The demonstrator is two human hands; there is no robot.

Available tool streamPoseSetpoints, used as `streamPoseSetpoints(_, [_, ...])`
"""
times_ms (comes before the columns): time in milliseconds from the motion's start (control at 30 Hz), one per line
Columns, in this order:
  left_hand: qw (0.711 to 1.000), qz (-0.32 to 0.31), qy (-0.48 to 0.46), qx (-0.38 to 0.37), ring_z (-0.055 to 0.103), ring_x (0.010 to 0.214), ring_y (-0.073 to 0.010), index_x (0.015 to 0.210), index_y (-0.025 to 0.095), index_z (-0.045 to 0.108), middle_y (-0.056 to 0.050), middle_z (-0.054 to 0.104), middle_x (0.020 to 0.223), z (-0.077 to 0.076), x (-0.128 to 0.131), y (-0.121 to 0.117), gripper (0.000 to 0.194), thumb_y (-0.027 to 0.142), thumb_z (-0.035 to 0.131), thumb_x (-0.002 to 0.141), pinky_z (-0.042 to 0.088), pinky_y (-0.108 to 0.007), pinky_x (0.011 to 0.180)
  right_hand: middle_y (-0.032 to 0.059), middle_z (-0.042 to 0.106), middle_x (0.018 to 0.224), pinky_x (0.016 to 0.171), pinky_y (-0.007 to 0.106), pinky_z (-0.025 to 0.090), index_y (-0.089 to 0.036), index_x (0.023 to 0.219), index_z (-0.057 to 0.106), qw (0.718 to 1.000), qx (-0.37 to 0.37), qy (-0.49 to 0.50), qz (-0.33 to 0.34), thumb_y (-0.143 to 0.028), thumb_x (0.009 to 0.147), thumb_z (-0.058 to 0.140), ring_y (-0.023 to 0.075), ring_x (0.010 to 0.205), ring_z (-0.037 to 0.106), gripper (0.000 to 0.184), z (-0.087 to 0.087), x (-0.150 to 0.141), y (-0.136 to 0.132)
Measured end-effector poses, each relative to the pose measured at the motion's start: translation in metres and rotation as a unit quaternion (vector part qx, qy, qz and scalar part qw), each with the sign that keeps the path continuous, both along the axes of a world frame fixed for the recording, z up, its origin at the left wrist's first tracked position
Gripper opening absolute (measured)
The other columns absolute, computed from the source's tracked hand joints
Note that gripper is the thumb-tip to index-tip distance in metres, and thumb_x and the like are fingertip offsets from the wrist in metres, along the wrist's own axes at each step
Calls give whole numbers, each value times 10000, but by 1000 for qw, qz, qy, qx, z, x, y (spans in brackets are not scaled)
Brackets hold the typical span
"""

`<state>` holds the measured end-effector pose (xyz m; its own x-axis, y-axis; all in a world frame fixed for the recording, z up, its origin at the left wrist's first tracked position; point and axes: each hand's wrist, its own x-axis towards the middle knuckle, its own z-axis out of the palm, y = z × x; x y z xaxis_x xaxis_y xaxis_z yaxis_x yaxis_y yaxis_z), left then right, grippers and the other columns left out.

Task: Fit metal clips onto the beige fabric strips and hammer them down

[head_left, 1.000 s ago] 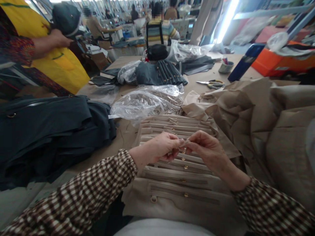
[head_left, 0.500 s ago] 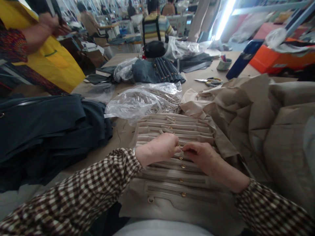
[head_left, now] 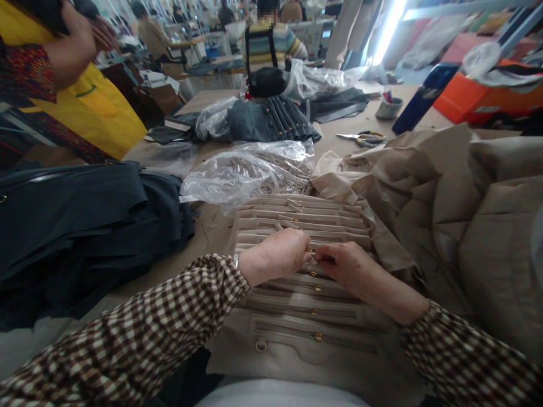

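Note:
Overlapping beige fabric panels [head_left: 288,353] lie in front of me in a stepped row, each with a zipper across it. Gold zipper sliders [head_left: 318,337] show on the nearer panels; thin beige pull strips [head_left: 293,204] hang from the farther ones. My left hand [head_left: 283,254] is closed in a pinch over a middle zipper. Facing it, fingertips almost touching, my right hand [head_left: 344,264] pinches a small pale zipper pull strip [head_left: 313,260]. The fingers partly hide the strip and the slider beside it. A gold ring [head_left: 261,345] sits on the nearest panel.
Dark blue fabric [head_left: 85,237] is piled at left, crumpled beige fabric [head_left: 428,186] at right. Beyond the panels lies a clear plastic bag [head_left: 237,172]. Snips [head_left: 362,137], a small cup [head_left: 388,106] and an orange box [head_left: 479,99] are farther back. A person in a yellow apron [head_left: 102,113] stands at left.
Both hands stay at the same zipper, with only slight finger movement; a pale strip end now shows between them. The apron wearer's hands have shifted a little.

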<state>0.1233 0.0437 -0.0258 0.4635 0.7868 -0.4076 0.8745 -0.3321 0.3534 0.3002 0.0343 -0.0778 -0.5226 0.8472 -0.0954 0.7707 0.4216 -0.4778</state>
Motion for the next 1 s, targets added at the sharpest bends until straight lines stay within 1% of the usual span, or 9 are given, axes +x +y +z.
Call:
streamPoseSetpoints(267, [1000, -2, 23, 19, 690, 816, -276, 913, 102, 701, -158, 717, 857, 1, 2, -4, 253, 293, 536, 903, 527, -327, 712, 32, 736, 789, 557, 274, 292, -221, 827, 678, 997, 50, -58, 22, -147, 844, 535, 175, 667, 659, 162, -4, -5, -2])
streamPoseSetpoints(467, [998, 28, 44, 26, 685, 811, -285, 890, 113, 699, -165, 712, 848, -4, -4, -2, 209, 251, 544, 870, 520, -343, 706, 45, 708, 759, 550, 282, 278, -197, 822, 627, 995, 36, -91, 27, -146, 863, 522, 171, 648, 636, 123, 1, -8, -1])
streamPoseSetpoints(533, [998, 59, 10, 25, 666, 802, -253, 861, 136, 691, -124, 703, 821, -6, -12, 0, 179, 273, 576, 856, 500, -318, 713, 33, 685, 724, 546, 272, 278, -194, 815, 627, 997, 24, -64, 28, -141, 849, 532, 156, 624, 602, 114, 2, -6, 1])
streamPoseSetpoints(600, [992, 99, -73, 10, 630, 768, -204, 891, 155, 677, -71, 678, 801, -5, -20, 0, 178, 314, 615, 838, 473, -280, 689, 9, 642, 670, 544, 257, 292, -191, 797, 626, 1000, 10, 19, 11, -156, 858, 517, 135, 589, 550, 129, 3, -5, 3])
streamPoseSetpoints(667, [968, 145, -195, -58, 553, 635, -142, 973, 171, 646, -11, 614, 730, -1, -26, -1, 280, 418, 611, 846, 431, -240, 590, -11, 589, 638, 547, 242, 320, -189, 791, 627, 988, -12, 152, -14, -208, 884, 496, 118, 574, 500, 162, 7, -7, 5])
streamPoseSetpoints(700, [944, 172, -260, -108, 491, 563, -115, 1009, 176, 622, 17, 559, 679, 2, -27, -3, 349, 490, 573, 865, 396, -222, 531, -20, 562, 631, 547, 237, 332, -189, 816, 636, 975, -24, 217, -27, -245, 891, 498, 114, 569, 478, 167, 9, -10, 5])
streamPoseSetpoints(800, [844, 268, -398, -239, 372, 483, -78, 1013, 184, 562, 63, 408, 596, 10, -24, -9, 531, 675, 402, 893, 345, -184, 464, -34, 511, 631, 545, 238, 357, -187, 953, 661, 941, -38, 333, -46, -347, 858, 586, 114, 566, 445, 202, 16, -23, 5])
streamPoseSetpoints(900, [774, 355, -456, -259, 419, 524, -73, 964, 187, 537, 48, 438, 652, 7, -16, -12, 612, 770, 402, 836, 411, -189, 500, -31, 511, 667, 556, 237, 373, -203, 998, 676, 935, 3, 353, -38, -297, 801, 661, 115, 584, 450, 219, 19, -37, 3])
streamPoseSetpoints(1000, [754, 366, -487, -246, 406, 496, -67, 888, 181, 520, 27, 478, 684, -4, -10, -13, 648, 812, 404, 800, 369, -180, 438, -20, 536, 714, 577, 231, 387, -217, 1020, 678, 939, 44, 338, -36, -189, 783, 646, 114, 602, 458, 240, 17, -45, 1])
